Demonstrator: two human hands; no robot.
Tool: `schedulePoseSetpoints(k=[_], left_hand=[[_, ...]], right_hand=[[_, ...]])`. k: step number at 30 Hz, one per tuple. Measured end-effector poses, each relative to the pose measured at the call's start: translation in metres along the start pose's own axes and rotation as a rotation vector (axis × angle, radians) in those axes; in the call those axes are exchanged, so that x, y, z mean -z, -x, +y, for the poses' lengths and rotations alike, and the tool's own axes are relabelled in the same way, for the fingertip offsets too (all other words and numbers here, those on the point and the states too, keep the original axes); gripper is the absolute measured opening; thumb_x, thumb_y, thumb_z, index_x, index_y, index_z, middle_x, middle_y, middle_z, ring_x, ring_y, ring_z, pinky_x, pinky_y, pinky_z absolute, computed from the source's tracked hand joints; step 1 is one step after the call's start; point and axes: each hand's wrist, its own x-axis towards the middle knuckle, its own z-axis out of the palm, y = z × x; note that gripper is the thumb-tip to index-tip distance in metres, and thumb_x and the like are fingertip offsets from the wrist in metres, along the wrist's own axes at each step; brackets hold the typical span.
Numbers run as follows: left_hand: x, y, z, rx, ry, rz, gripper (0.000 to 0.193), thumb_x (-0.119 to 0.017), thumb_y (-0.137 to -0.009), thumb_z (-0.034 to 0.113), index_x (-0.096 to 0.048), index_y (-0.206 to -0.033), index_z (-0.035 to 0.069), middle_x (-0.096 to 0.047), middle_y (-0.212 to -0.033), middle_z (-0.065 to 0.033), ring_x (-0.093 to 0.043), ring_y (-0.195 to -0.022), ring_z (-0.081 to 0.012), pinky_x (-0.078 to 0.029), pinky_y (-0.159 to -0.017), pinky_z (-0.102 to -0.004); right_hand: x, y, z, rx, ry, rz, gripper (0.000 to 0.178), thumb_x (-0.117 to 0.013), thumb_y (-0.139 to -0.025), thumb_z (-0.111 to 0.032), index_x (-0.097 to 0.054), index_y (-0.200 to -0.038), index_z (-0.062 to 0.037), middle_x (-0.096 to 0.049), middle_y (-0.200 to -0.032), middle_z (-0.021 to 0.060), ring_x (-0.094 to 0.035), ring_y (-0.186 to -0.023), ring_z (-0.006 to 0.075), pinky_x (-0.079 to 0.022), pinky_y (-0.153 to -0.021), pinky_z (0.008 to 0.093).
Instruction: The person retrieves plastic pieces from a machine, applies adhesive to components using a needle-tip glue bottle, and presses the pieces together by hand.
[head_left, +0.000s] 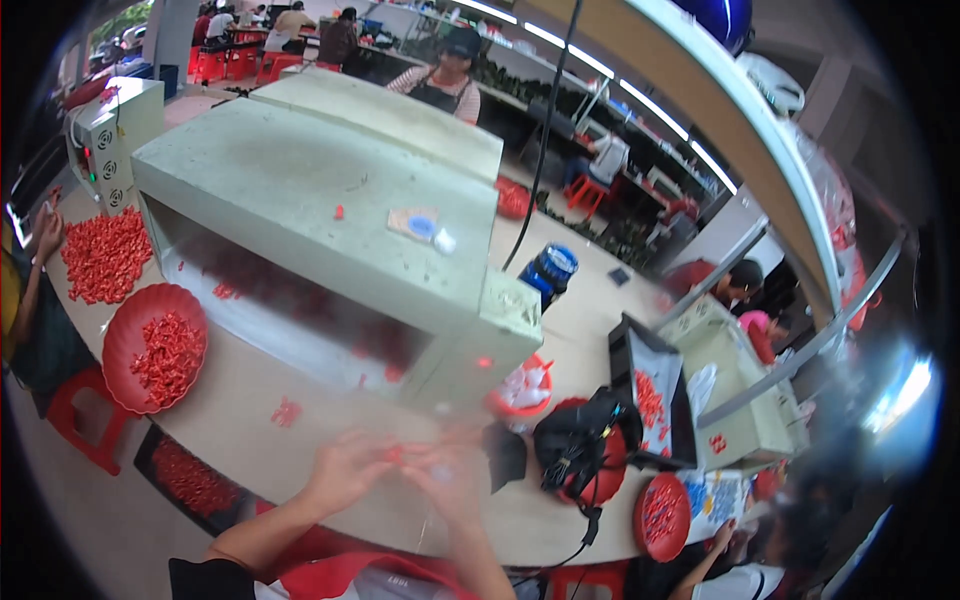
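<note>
Close to the table's front edge, my left hand (348, 468) and my right hand (446, 480) meet at the fingertips. Between them is a small red plastic piece (393, 454), pinched by both. Blur hides its exact shape. A few similar red pieces (286, 412) lie on the tabletop beyond my left hand. Facing me is a long pale green box-shaped machine (330, 200) with an open slot, and more red pieces are scattered on the white surface inside it. To the left stands a red fluted bowl (120, 340) with red pieces in it.
A big heap of red pieces (105, 258) lies at far left, near another person's hands (46, 230). Right of me are a black bag (580, 440), a red-rimmed tub (525, 390), a black tray (655, 400) and a red bowl (662, 515). Co-workers sit around.
</note>
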Motion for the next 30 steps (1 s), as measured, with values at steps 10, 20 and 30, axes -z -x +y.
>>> schedulePoseSetpoints(k=[10, 20, 30], left_hand=[[-0.025, -0.029, -0.063, 0.03, 0.156, -0.029, 0.027, -0.065, -0.07, -0.008, -0.061, -0.096, -0.004, -0.057, -0.09, -0.0103, -0.061, -0.082, -0.0173, -0.055, -0.072, -0.0264], [-0.027, -0.024, -0.069, 0.093, 0.168, -0.073, 0.025, -0.063, -0.075, 0.002, -0.06, -0.099, -0.001, -0.055, -0.093, -0.0109, -0.06, -0.085, -0.0189, -0.051, -0.071, -0.027], [-0.031, -0.02, -0.073, 0.008, 0.045, -0.061, 0.023, -0.062, -0.073, -0.008, -0.06, -0.095, -0.005, -0.056, -0.094, -0.0103, -0.061, -0.085, -0.0179, -0.054, -0.074, -0.0263]], right_hand=[[0.03, -0.029, 0.05, -0.035, 0.174, -0.023, 0.009, -0.064, -0.074, 0.004, -0.058, -0.078, 0.0, -0.059, -0.102, 0.0127, -0.056, -0.072, 0.0081, -0.046, -0.06, 0.0186], [0.036, -0.029, 0.065, -0.063, 0.134, -0.065, 0.011, -0.063, -0.073, 0.007, -0.057, -0.08, 0.0013, -0.058, -0.101, 0.0152, -0.056, -0.092, 0.0183, -0.048, -0.077, 0.027], [0.04, -0.025, 0.072, -0.051, 0.012, -0.085, 0.008, -0.064, -0.073, 0.004, -0.058, -0.078, 0.0007, -0.059, -0.098, 0.0134, -0.058, -0.086, 0.0175, -0.048, -0.071, 0.0262]])
